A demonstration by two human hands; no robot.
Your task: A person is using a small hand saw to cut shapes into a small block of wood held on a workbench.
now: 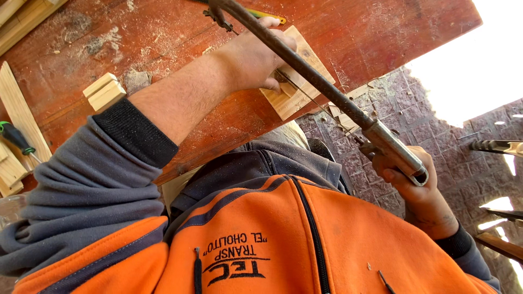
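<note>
My left hand [256, 57] presses down on a pale wooden block [305, 60] lying near the edge of a red wooden board [359, 32]. My right hand [417, 182] grips the handle of a metal hacksaw [321, 81]. Its frame runs diagonally over my left hand, and its thin blade sits in a cut in the block. My grey sleeve and orange jacket fill the lower part of the view.
Sawdust is scattered on the board. A small cut block [104, 91] lies at the left, near pale slats [19, 111] and a green-handled screwdriver [15, 137]. Wood offcuts [342, 117] lie on the paved ground [436, 125] below the board's edge.
</note>
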